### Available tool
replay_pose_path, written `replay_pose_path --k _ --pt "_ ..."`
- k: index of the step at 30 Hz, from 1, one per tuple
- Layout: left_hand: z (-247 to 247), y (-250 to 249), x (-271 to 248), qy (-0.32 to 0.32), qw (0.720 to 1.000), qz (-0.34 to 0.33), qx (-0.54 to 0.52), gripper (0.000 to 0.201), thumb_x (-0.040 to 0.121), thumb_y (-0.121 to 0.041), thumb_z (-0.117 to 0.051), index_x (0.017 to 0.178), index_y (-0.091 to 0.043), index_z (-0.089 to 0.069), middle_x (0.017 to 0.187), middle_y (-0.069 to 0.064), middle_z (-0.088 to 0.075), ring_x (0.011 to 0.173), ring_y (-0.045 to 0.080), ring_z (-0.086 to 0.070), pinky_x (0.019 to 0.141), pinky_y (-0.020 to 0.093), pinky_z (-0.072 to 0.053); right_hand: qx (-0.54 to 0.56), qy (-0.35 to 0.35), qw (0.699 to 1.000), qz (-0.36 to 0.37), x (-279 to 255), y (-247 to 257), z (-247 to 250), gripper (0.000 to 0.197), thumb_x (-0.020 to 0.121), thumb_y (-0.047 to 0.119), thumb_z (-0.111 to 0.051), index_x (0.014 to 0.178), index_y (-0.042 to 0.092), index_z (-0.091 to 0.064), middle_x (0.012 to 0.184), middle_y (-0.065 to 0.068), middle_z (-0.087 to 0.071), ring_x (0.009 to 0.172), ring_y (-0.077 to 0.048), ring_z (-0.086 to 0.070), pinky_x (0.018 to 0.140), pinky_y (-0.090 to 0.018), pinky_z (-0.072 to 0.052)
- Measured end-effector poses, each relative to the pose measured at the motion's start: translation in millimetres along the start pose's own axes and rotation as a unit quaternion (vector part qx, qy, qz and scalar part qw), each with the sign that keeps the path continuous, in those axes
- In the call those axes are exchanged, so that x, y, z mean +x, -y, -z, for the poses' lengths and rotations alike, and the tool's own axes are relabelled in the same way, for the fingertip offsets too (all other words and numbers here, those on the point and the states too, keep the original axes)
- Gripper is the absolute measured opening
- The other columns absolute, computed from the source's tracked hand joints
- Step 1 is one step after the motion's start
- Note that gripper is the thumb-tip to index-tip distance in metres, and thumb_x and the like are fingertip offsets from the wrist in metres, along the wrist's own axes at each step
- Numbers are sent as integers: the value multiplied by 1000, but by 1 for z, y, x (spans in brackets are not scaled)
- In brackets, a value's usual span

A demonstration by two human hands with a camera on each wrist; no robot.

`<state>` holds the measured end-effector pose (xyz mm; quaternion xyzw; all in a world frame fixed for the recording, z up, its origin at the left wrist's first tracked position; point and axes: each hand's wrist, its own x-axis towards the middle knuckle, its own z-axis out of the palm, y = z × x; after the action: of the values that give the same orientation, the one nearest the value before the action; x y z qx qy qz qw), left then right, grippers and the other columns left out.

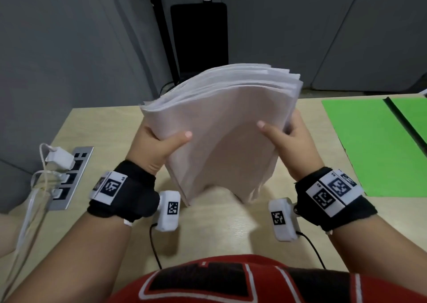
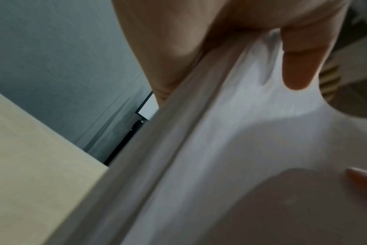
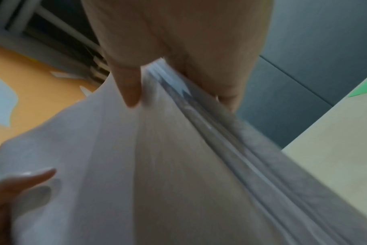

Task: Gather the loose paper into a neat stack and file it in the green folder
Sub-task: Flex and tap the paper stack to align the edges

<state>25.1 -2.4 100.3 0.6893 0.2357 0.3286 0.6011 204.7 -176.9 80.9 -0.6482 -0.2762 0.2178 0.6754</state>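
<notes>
Office: desk point(image 1: 104, 127), built-in sockets point(image 1: 69, 178).

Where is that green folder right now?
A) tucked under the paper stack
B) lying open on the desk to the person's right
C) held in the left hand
B: the green folder lies open flat on the desk, right of the paper stack.

The thick stack of white paper sheets point(image 1: 221, 127) looks matt and limp, its loose edges fanned. The pale wood-grain tabletop point(image 1: 97, 127) has a smooth, low-sheen finish, perhaps laminate. The flat bright green folder point(image 1: 369, 145) appears matt card or plastic. The black wrist straps point(image 1: 129, 194) are soft cloth.
</notes>
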Motion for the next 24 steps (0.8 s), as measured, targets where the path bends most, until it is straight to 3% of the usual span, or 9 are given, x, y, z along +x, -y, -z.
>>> replay_pose_path --k 2,4,7,10,12,15,19,21,24 --pt "-3 9 -3 5 997 67 48 46 58 -26 -80 102 -23 -67 96 -8 -73 97 14 -67 78 25 -53 -83 55 994 -46 -3 -8 -5 52 74 25 -70 125 20 -57 115 0 -69 107 -17 -66 95 -45 -53" --pt "-7 16 -5 4 989 103 102 24 70 -25 -77 92 -26 -67 94 -7 -71 93 14 -67 77 28 -51 -184 81 978 -54 -6 -14 -11 43 78 23 -68 120 20 -61 112 4 -69 107 -18 -64 96 -44 -50" --pt "-11 16 -7 2 991 103 90 12 75 -27 -74 84 -31 -68 90 -12 -71 86 5 -68 76 26 -50 -231 34 972 -38 -4 -10 -15 22 90 14 -56 110 19 -63 102 2 -63 105 -23 -60 87 -32 -46" --pt "-9 10 -6 -21 994 65 80 17 74 -21 -77 83 -31 -68 81 -19 -72 82 -3 -67 69 15 -51 -205 -8 979 6 -2 -5 -11 28 95 10 -50 106 32 -61 92 16 -62 88 -1 -58 76 -17 -42" --pt "-3 2 -1 -64 994 11 94 29 71 -17 -79 92 -31 -65 87 -22 -70 86 -7 -65 70 11 -50 -204 -34 977 57 -2 -3 -8 39 95 5 -47 97 42 -63 84 27 -60 77 15 -54 68 -5 -41" --pt "9 -10 9 -88 983 -62 149 59 70 -15 -78 117 -36 -48 113 -21 -57 103 -7 -56 85 15 -48 -230 -68 961 135 0 -1 -7 49 89 -4 -44 102 39 -63 82 23 -62 80 9 -55 70 -16 -43" --pt "13 -24 16 -23 947 -69 311 78 67 -26 -79 131 -40 -36 123 -10 -54 107 3 -53 86 23 -41 -295 -60 929 214 0 5 -7 52 75 -7 -43 107 29 -63 93 6 -65 90 -23 -58 78 -42 -49" --pt "7 -28 14 22 926 -104 363 69 67 -25 -78 126 -40 -46 122 -10 -58 108 4 -53 87 22 -39 -335 -34 913 231 -1 8 -9 51 71 -8 -46 105 26 -64 92 3 -65 88 -26 -57 77 -47 -48" --pt "-8 -22 8 66 947 -91 302 34 78 -16 -70 90 -48 -64 87 -18 -68 82 -9 -59 72 11 -43 -354 -6 901 249 -2 11 -14 44 74 -6 -49 101 26 -64 88 6 -64 84 -23 -56 74 -45 -47"
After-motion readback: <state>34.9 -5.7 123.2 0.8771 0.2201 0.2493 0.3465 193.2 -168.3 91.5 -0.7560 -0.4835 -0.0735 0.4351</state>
